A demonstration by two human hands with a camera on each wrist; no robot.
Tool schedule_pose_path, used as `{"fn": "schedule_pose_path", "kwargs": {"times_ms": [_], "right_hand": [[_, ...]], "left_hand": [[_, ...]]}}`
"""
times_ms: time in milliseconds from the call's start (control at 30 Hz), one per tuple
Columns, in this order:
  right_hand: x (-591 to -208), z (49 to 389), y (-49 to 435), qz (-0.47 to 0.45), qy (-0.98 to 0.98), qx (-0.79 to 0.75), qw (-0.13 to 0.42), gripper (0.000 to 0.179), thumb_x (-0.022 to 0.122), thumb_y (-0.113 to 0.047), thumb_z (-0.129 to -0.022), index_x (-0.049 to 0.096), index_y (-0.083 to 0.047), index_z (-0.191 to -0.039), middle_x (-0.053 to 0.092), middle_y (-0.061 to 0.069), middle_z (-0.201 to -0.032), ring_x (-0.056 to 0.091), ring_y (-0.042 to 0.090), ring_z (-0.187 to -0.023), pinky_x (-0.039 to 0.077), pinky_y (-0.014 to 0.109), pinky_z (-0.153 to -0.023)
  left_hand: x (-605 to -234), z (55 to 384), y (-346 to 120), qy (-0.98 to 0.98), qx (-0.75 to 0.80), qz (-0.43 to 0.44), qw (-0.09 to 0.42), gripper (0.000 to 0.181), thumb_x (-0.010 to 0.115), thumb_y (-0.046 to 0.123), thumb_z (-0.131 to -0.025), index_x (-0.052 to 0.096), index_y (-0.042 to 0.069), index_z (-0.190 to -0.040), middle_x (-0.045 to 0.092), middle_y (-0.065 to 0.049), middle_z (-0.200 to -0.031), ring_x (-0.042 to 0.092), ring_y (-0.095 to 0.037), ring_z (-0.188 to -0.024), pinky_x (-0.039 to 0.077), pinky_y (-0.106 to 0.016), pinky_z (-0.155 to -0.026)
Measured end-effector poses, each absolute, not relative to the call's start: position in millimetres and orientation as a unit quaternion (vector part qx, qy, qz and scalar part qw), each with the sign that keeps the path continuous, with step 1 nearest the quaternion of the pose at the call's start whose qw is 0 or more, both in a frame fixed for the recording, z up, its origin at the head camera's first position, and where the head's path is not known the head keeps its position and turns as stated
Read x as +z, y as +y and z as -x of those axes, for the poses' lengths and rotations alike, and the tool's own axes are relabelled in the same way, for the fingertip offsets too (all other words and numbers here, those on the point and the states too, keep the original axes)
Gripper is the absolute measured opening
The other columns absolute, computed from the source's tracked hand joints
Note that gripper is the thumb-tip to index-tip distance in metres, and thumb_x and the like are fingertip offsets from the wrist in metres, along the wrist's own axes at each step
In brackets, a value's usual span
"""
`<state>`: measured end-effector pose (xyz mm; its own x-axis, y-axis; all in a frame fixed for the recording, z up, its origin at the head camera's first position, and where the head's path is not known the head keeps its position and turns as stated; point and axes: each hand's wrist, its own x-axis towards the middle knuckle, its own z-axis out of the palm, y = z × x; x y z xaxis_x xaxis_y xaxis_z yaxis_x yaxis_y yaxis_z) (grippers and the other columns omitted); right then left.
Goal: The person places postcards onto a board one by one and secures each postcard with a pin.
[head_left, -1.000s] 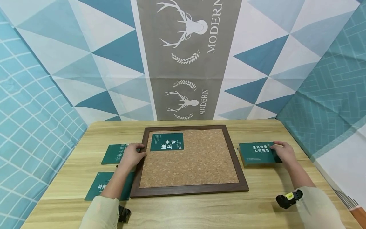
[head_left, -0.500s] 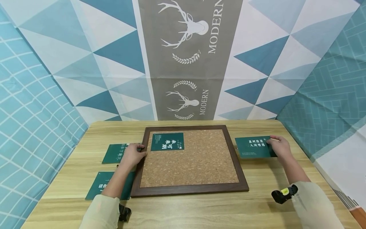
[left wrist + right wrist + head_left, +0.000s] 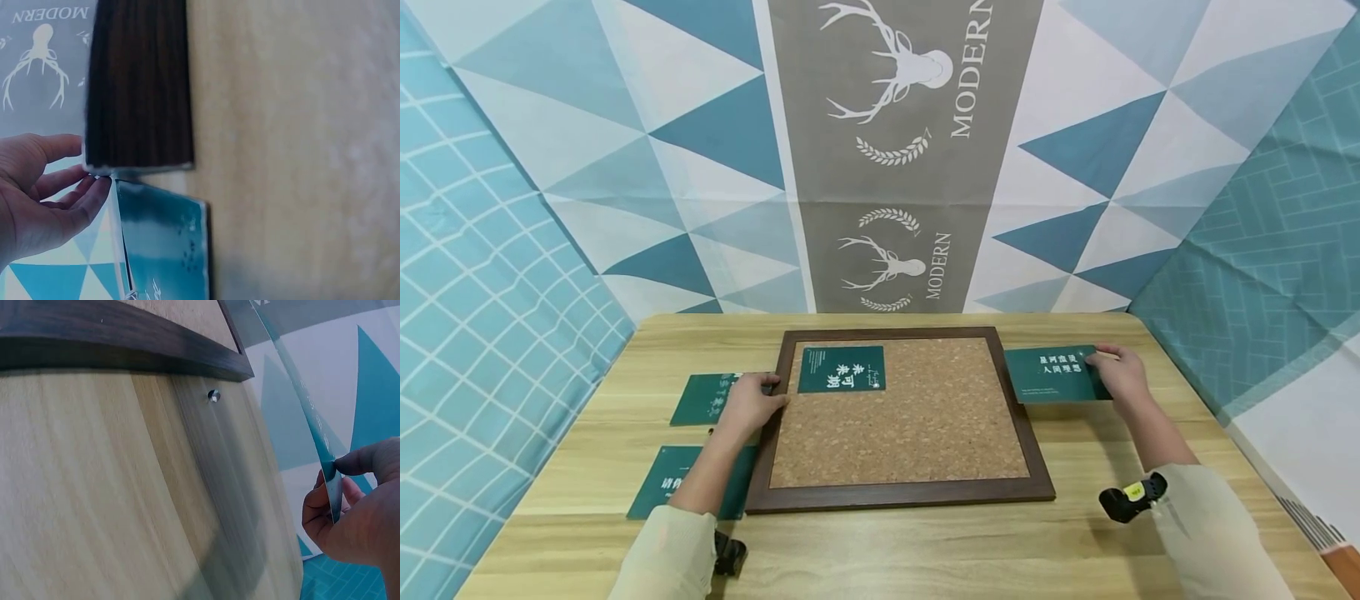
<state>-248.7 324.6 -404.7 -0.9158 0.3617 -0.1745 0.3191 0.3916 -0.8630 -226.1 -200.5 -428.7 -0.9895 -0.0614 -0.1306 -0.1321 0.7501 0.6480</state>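
Note:
A cork board [image 3: 902, 442] with a dark brown frame lies flat on the wooden table. One green card [image 3: 842, 369] with white writing sits at its upper left. My left hand [image 3: 750, 408] rests on the frame's left edge, thumb and fingertips touching it. My right hand [image 3: 1120, 375] pinches another green card [image 3: 1052, 375] by its right end, raised above the table. Its left end overlaps the frame's right edge in the head view. In the right wrist view that card [image 3: 309, 419] is nearly edge-on, thumb on one face and fingers on the other.
Two more green cards lie left of the board: an upper one [image 3: 696, 400] and a lower one [image 3: 662, 483], partly under my left arm. A small shiny pin [image 3: 214, 395] sits on the table [image 3: 94, 487] near the frame's corner. A patterned cloth wall [image 3: 880, 192] stands behind.
My right hand has moved left and away from me with the green card, whose left end now reaches over the frame's edge. My left hand stays on the frame.

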Motion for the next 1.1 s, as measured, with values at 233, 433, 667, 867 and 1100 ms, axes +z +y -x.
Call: {"fn": "schedule_pose_path", "kwargs": {"times_ms": [233,433,667,867,1100], "right_hand": [[-402.2,251.8,314.9,0.200,-0.833,0.515,0.021,0.053,0.042,-0.020,-0.094,0.035,0.003,-0.141,0.035,0.028,-0.139,0.047,0.027,-0.106,0.044,0.024,-0.072],[-400.8,254.1,307.8,0.198,-0.833,0.516,0.035,0.051,0.045,-0.017,-0.092,0.038,0.004,-0.138,0.041,0.024,-0.131,0.048,0.013,-0.086,0.043,0.015,-0.061],[-398.6,256.5,297.2,0.192,-0.830,0.523,0.037,0.050,0.045,-0.016,-0.092,0.039,0.003,-0.139,0.043,0.022,-0.129,0.048,0.011,-0.083,0.044,0.016,-0.060],[-397.4,259.5,286.6,0.188,-0.826,0.530,0.030,0.051,0.043,-0.017,-0.094,0.037,0.001,-0.141,0.039,0.024,-0.134,0.047,0.023,-0.100,0.043,0.019,-0.065],[-396.2,261.6,277.7,0.189,-0.816,0.545,0.034,0.049,0.044,-0.015,-0.094,0.036,0.000,-0.140,0.040,0.021,-0.127,0.047,0.023,-0.098,0.044,0.020,-0.064]], "left_hand": [[-429.2,225.6,-205.6,0.929,0.363,0.045,0.050,0.048,0.061,0.016,-0.089,0.050,-0.003,-0.131,0.051,-0.028,-0.128,0.056,-0.039,-0.107,0.052,-0.045,-0.080],[-431.2,226.3,-209.5,0.921,0.381,0.057,0.061,0.048,0.062,0.019,-0.089,0.051,0.000,-0.131,0.050,-0.027,-0.130,0.055,-0.038,-0.110,0.051,-0.045,-0.082],[-432.1,226.2,-211.0,0.912,0.400,0.066,0.069,0.048,0.063,0.020,-0.089,0.052,0.001,-0.131,0.050,-0.026,-0.130,0.054,-0.038,-0.111,0.050,-0.045,-0.083],[-432.7,224.9,-212.1,0.909,0.404,0.070,0.072,0.047,0.062,0.019,-0.089,0.051,0.001,-0.132,0.051,-0.026,-0.130,0.054,-0.038,-0.111,0.049,-0.046,-0.084],[-431.6,224.7,-212.4,0.912,0.398,0.068,0.073,0.048,0.062,0.020,-0.089,0.051,0.001,-0.132,0.049,-0.026,-0.132,0.053,-0.039,-0.112,0.049,-0.047,-0.085]]}}
